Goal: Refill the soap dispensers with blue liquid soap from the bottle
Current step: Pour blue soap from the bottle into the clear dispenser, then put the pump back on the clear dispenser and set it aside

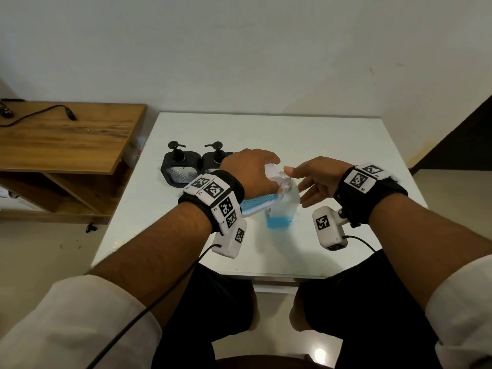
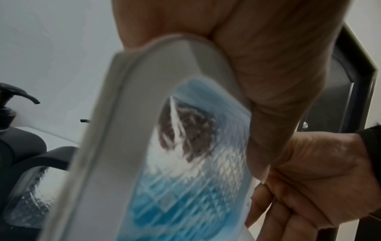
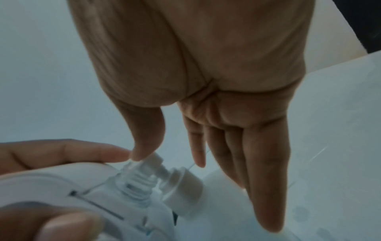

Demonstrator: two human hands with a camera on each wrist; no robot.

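My left hand [image 1: 255, 170] grips a white-framed soap dispenser [image 1: 254, 205], tilted, with blue soap showing behind its ribbed window [image 2: 185, 187]. Its top leans against the neck of the clear soap bottle [image 1: 282, 209], which stands on the white table [image 1: 332, 145] with blue liquid in its lower part. The bottle's flip cap [image 3: 183, 187] hangs open beside the threaded neck [image 3: 136, 184]. My right hand [image 1: 308, 179] is to the right of the bottle with its fingers straight, and its thumb tip [image 3: 140, 154] touches the nozzle.
Two black pump dispensers [image 1: 181, 169] [image 1: 217, 159] stand side by side behind my left hand. A wooden shelf [image 1: 66, 137] with a black cable lies left of the table. A wall runs along the table's far edge.
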